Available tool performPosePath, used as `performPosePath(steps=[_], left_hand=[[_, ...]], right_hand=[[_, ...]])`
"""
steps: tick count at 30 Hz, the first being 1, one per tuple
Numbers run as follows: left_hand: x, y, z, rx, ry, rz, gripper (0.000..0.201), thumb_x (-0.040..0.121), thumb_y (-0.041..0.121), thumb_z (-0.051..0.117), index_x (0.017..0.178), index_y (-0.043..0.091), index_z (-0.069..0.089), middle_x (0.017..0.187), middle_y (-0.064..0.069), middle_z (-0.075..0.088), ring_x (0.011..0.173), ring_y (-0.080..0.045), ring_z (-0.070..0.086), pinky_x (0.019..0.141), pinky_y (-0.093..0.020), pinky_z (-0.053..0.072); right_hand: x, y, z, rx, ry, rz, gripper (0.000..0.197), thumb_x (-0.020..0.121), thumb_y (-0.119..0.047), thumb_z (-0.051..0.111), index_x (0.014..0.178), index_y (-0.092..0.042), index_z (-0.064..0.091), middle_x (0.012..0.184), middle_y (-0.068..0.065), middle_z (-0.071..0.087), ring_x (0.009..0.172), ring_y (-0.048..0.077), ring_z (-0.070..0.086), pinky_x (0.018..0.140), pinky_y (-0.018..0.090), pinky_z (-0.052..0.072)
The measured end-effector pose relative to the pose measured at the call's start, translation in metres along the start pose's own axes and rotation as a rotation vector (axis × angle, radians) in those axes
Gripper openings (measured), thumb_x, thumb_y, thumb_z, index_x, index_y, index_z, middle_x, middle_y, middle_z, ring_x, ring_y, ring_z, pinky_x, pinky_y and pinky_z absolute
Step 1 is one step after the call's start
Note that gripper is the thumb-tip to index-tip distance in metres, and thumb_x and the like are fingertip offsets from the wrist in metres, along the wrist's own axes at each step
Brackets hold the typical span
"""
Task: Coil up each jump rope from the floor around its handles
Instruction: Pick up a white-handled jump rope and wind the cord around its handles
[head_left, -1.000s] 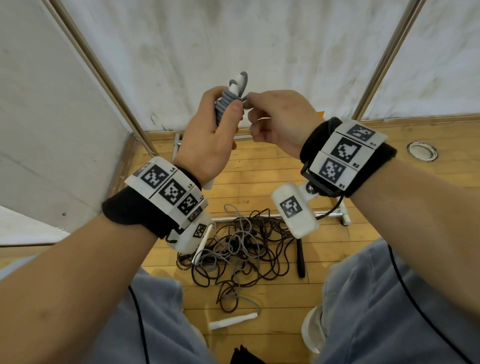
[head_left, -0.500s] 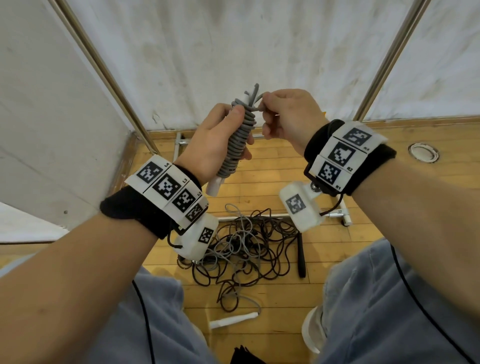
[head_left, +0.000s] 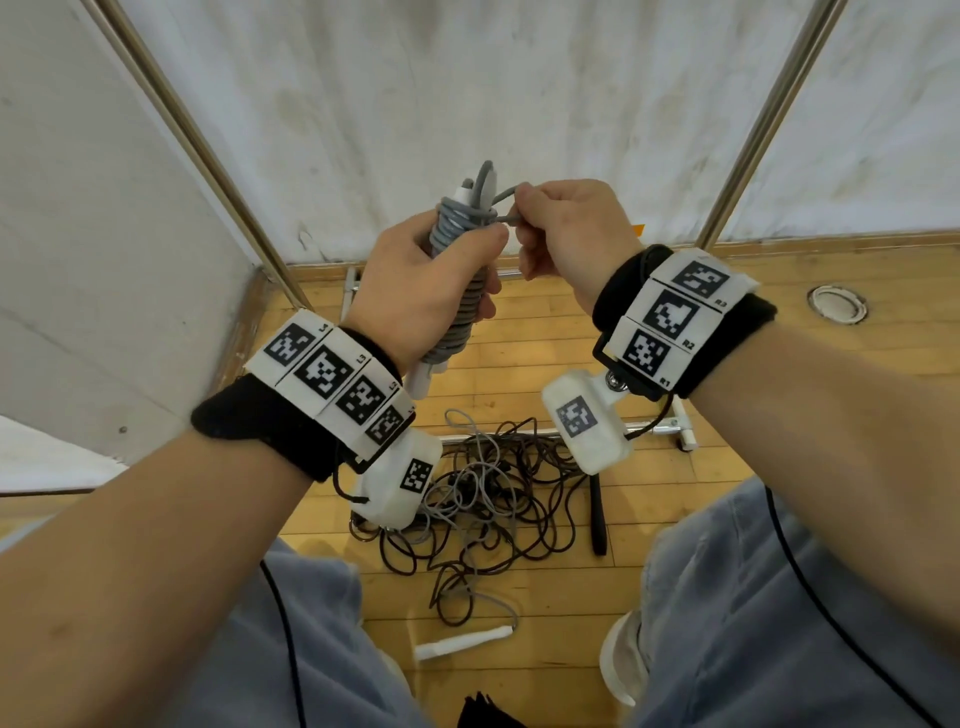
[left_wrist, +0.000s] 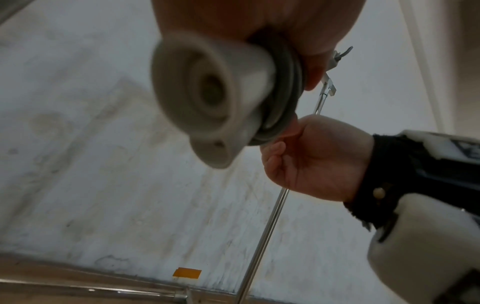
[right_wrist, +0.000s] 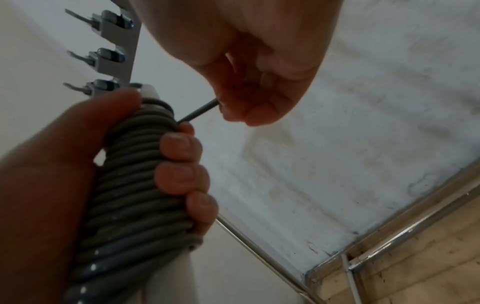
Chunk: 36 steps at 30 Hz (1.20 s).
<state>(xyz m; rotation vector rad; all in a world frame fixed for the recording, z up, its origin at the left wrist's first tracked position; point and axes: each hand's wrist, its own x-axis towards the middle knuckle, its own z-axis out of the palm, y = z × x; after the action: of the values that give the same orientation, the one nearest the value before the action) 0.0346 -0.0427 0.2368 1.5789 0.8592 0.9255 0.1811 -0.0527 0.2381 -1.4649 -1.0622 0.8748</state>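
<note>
Stained white wall, wood floor, metal poles.

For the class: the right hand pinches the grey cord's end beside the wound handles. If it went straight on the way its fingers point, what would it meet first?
Most likely the grey coil on the white handles, and the left hand's thumb beside it; depth is uncertain.

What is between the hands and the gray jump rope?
Nothing visible. The left hand grips the coiled gray jump rope directly, fingers curled round the coils. The right hand pinches the loose rope end beside the top.
</note>
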Motion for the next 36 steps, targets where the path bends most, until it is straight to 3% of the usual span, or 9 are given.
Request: performPosePath(steps=[4, 9, 12, 16, 21, 24, 31, 34, 36], left_hand=[[0.005, 0.002, -0.009, -0.123, -0.032, -0.094, 0.02, 0.087, 0.028, 0.061, 0.081, 0.009, 0.062, 0.067, -0.008, 0.065, 0.055, -0.023, 0.06, 0.049, -0.028, 0.048], [0.012, -0.004, -0.016, -0.034, -0.06, -0.163, 0.019, 0.088, 0.033, 0.063, 0.086, 0.014, 0.064, 0.078, -0.007, 0.066, 0.07, -0.017, 0.064, 0.067, -0.034, 0.053], [0.013, -0.005, -0.012, -0.006, -0.076, -0.133, 0.013, 0.091, 0.026, 0.062, 0.092, 0.014, 0.064, 0.079, -0.007, 0.065, 0.072, -0.017, 0.066, 0.069, -0.036, 0.056], [0.011, 0.001, -0.008, 0.003, -0.075, -0.044, 0.022, 0.09, 0.022, 0.063, 0.106, 0.009, 0.055, 0.083, -0.005, 0.065, 0.078, -0.016, 0.065, 0.073, -0.029, 0.052], [0.008, 0.016, -0.007, 0.044, -0.033, 0.001, 0.029, 0.075, 0.015, 0.07, 0.1, 0.016, 0.055, 0.093, -0.02, 0.064, 0.094, -0.039, 0.064, 0.09, -0.053, 0.051], [0.005, 0.033, -0.007, 0.088, -0.027, 0.036, 0.029, 0.07, 0.022, 0.07, 0.096, 0.013, 0.058, 0.102, -0.025, 0.063, 0.098, -0.04, 0.062, 0.091, -0.055, 0.049], [0.005, 0.085, -0.012, 0.123, 0.098, 0.126, 0.046, 0.077, 0.047, 0.062, 0.097, 0.006, 0.066, 0.089, -0.01, 0.065, 0.089, -0.026, 0.063, 0.091, -0.051, 0.049], [0.017, 0.112, -0.02, 0.145, 0.179, 0.155, 0.027, 0.071, 0.033, 0.061, 0.085, 0.01, 0.068, 0.082, 0.0, 0.063, 0.087, -0.025, 0.062, 0.087, -0.045, 0.052], [0.028, 0.129, -0.027, 0.165, 0.207, 0.183, 0.009, 0.073, 0.02, 0.061, 0.079, 0.02, 0.068, 0.077, 0.006, 0.064, 0.079, -0.013, 0.061, 0.077, -0.035, 0.053]], right_hand=[[0.0, -0.003, 0.0, 0.037, -0.014, 0.039, 0.032, 0.096, -0.019, 0.047, 0.068, -0.009, 0.061, 0.055, 0.002, 0.052, 0.045, 0.018, 0.049, 0.054, 0.031, 0.048], [-0.003, -0.003, 0.002, 0.099, -0.006, 0.0, 0.029, 0.097, -0.016, 0.046, 0.072, -0.009, 0.059, 0.067, 0.005, 0.059, 0.053, 0.019, 0.057, 0.062, 0.033, 0.053], [-0.006, -0.009, 0.003, 0.13, 0.018, -0.058, 0.023, 0.094, -0.011, 0.049, 0.075, -0.009, 0.062, 0.073, 0.007, 0.061, 0.057, 0.017, 0.062, 0.069, 0.034, 0.057], [-0.01, -0.02, 0.005, 0.101, 0.044, -0.135, 0.015, 0.093, -0.007, 0.052, 0.083, -0.005, 0.063, 0.073, 0.006, 0.061, 0.062, 0.015, 0.063, 0.074, 0.039, 0.058], [-0.016, -0.034, 0.003, 0.049, 0.066, -0.241, 0.017, 0.091, -0.007, 0.055, 0.078, -0.012, 0.066, 0.071, 0.007, 0.065, 0.062, 0.017, 0.066, 0.071, 0.039, 0.059], [-0.017, -0.047, 0.002, 0.024, 0.08, -0.3, 0.017, 0.089, -0.008, 0.057, 0.077, -0.015, 0.067, 0.069, 0.008, 0.065, 0.061, 0.018, 0.066, 0.067, 0.036, 0.059], [-0.014, -0.103, -0.002, -0.062, 0.125, -0.448, 0.018, 0.086, -0.012, 0.06, 0.074, -0.021, 0.07, 0.061, -0.004, 0.064, 0.057, 0.01, 0.064, 0.065, 0.034, 0.059], [-0.01, -0.133, -0.003, -0.088, 0.118, -0.505, 0.015, 0.086, -0.013, 0.059, 0.077, -0.017, 0.07, 0.063, -0.002, 0.064, 0.056, 0.011, 0.065, 0.065, 0.032, 0.058], [-0.007, -0.152, -0.003, -0.112, 0.101, -0.535, 0.016, 0.086, -0.011, 0.058, 0.075, -0.012, 0.07, 0.063, -0.001, 0.063, 0.055, 0.012, 0.064, 0.067, 0.034, 0.058]])
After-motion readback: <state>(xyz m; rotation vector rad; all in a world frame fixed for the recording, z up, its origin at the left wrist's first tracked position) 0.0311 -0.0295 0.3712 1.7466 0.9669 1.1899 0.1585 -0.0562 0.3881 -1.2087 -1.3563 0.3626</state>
